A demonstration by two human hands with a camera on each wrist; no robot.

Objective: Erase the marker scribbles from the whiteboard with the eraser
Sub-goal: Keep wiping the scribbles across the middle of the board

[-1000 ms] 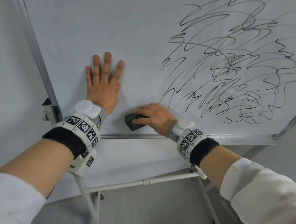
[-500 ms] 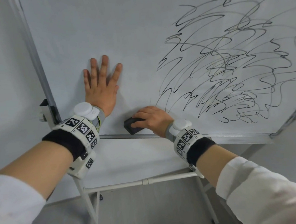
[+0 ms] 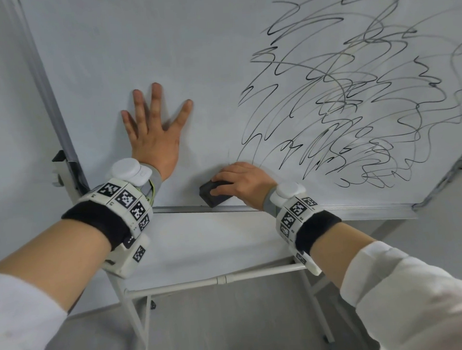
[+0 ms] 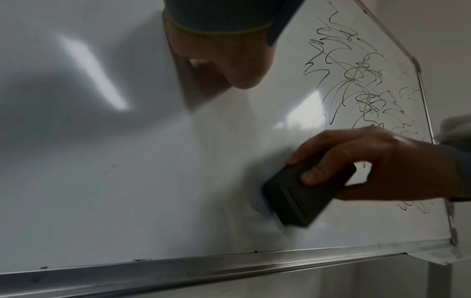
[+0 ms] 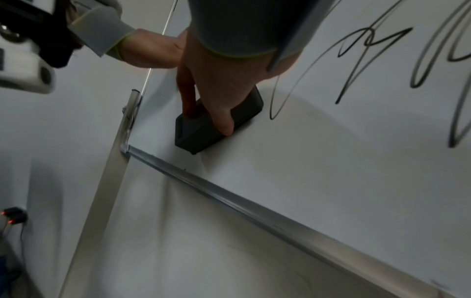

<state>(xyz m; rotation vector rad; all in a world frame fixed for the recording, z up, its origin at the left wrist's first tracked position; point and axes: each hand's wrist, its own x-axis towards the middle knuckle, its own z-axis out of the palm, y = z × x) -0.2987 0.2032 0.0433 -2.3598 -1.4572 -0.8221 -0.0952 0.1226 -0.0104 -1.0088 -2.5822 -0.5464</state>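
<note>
The metal-framed white whiteboard (image 3: 162,43) stands tilted in the head view, its left frame edge at far left. The left hand (image 3: 154,141) lies flat on the board's bare left portion, fingers straight and spread, holding nothing. Compared with the frame one second earlier, its fingers are splayed wider, the rightmost finger angled further from the rest; the palm sits at the same place above the bottom rail.

To its right, the dark grey rectangular block eraser (image 3: 215,193) rests against the board surface just above the aluminium bottom rail (image 3: 334,209). The right hand (image 3: 242,183) grips the eraser: fingers curled over its top, thumb pressed on its near side, as the left wrist view confirms (image 4: 382,161). Hand and eraser occupy the same spot on the board as in both earlier frames, just left of the lower-left end of the markings.

Further right, the black marker scribbles (image 3: 355,99) cover the board's right portion. Their lines match the earlier frames; none has been erased.
</note>
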